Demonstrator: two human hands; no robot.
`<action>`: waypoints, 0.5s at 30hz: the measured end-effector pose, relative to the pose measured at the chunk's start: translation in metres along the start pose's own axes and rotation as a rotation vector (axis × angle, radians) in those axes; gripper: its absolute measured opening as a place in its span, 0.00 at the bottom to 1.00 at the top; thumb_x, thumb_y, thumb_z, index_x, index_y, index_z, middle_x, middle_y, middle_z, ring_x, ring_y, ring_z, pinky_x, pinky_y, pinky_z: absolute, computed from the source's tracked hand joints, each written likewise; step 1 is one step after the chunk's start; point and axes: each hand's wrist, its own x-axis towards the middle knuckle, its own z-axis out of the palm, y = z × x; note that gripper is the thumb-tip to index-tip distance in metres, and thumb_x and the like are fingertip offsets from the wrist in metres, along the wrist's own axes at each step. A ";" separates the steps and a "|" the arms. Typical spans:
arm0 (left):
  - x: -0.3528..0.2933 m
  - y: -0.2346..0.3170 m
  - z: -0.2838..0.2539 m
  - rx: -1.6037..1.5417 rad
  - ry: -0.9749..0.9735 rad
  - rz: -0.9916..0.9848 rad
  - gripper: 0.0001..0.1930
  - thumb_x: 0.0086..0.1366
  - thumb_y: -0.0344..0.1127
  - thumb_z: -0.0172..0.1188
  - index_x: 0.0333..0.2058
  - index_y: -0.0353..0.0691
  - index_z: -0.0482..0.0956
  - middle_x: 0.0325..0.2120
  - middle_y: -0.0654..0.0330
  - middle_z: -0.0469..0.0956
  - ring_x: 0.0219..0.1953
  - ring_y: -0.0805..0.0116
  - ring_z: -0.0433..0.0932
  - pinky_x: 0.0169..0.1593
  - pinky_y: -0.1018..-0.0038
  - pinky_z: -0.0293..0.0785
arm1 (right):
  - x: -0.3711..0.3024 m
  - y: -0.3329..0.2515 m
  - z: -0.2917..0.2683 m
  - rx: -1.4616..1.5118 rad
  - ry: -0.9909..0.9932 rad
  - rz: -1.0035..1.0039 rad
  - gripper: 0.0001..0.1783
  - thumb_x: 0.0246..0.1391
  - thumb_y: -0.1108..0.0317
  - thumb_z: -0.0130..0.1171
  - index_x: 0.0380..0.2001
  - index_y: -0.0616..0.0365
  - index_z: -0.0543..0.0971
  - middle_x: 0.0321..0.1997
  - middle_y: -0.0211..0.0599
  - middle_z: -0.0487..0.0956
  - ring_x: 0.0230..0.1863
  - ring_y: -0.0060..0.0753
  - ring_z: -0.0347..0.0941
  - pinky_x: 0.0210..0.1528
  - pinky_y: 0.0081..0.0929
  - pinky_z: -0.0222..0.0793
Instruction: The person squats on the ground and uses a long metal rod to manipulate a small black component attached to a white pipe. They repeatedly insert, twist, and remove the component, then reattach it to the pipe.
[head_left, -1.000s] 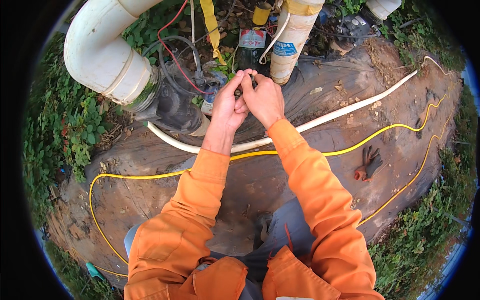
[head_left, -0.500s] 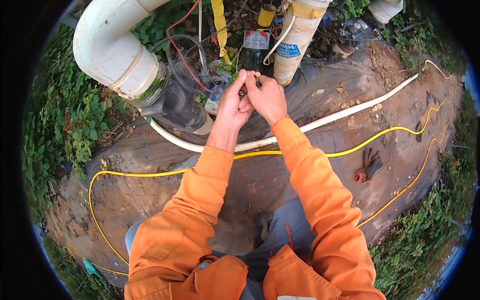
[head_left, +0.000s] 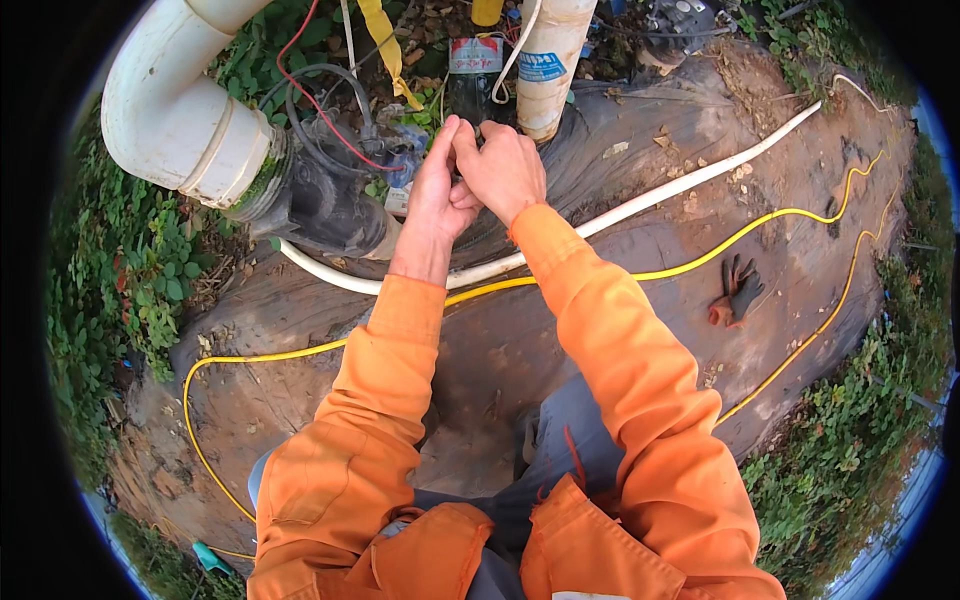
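My left hand and my right hand are held together, fingertips meeting, in front of a dark bottle with a red and white label. Both are closed in a pinch, the right partly covering the left's fingers. Whatever lies between them is hidden. Just left of my hands is a black pipe fitting joined to a large white elbow pipe. A thin red wire and a grey cable loop over it. To the right of the bottle stands a dirty white pipe with a blue label.
A white hose and a yellow hose cross the dark ground sheet. On the right lies a dark work glove. A yellow strip hangs above the fitting. Leafy plants border both sides.
The view has shifted, so the pipes and bottle sit farther left and higher. My hands stay together; the small dark gap seen between them is now covered.
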 end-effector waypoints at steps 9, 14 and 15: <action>0.007 0.002 -0.015 -0.029 -0.051 0.007 0.15 0.65 0.50 0.57 0.22 0.51 0.70 0.11 0.72 0.62 0.07 0.80 0.54 0.10 0.82 0.47 | -0.005 -0.005 0.004 0.004 0.024 -0.012 0.25 0.54 0.50 0.49 0.29 0.63 0.80 0.31 0.58 0.80 0.39 0.61 0.77 0.44 0.49 0.72; 0.010 0.001 -0.015 -0.021 -0.022 -0.025 0.17 0.66 0.49 0.56 0.20 0.51 0.69 0.09 0.72 0.61 0.07 0.80 0.53 0.10 0.82 0.48 | -0.003 0.000 0.009 0.022 0.029 0.024 0.24 0.55 0.50 0.48 0.29 0.61 0.81 0.31 0.58 0.80 0.38 0.60 0.77 0.44 0.48 0.72; 0.010 0.001 -0.013 -0.009 0.011 -0.022 0.18 0.66 0.49 0.56 0.19 0.51 0.69 0.09 0.72 0.61 0.07 0.80 0.53 0.10 0.82 0.48 | -0.003 0.001 0.009 0.022 0.028 0.031 0.24 0.55 0.49 0.48 0.29 0.61 0.81 0.31 0.58 0.80 0.38 0.60 0.77 0.44 0.48 0.72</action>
